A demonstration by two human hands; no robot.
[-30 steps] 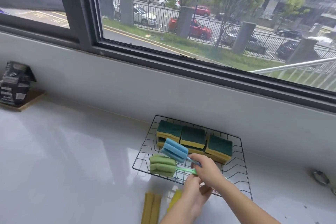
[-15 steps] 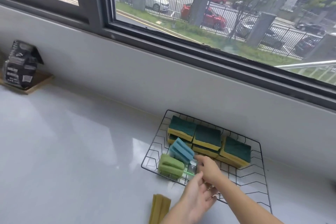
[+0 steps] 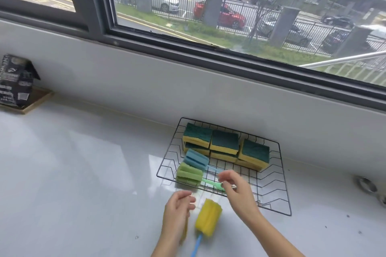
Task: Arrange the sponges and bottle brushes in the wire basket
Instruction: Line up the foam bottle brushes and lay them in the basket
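A black wire basket [image 3: 277,175] sits on the white counter by the wall. Three stacks of green-and-yellow sponges [image 3: 224,145] line its back. A blue bottle brush [image 3: 196,159] and a green bottle brush [image 3: 189,175] lie side by side at its front left. My right hand [image 3: 238,189] hovers over the green brush's handle, fingers apart, holding nothing. A yellow bottle brush [image 3: 208,217] with a blue handle lies on the counter in front of the basket. My left hand [image 3: 177,213] is just left of it, fingers loosely curled and empty, partly covering another yellow sponge piece.
A dark carton [image 3: 15,80] stands on a wooden coaster [image 3: 34,101] at the far left by the wall. A metal fitting [image 3: 366,183] sits on the counter at the right. The window ledge runs behind the basket.
My right hand has let go of the green brush, which now lies in the basket next to the blue one. The view dropped, showing the yellow brush; my left hand moved beside it.
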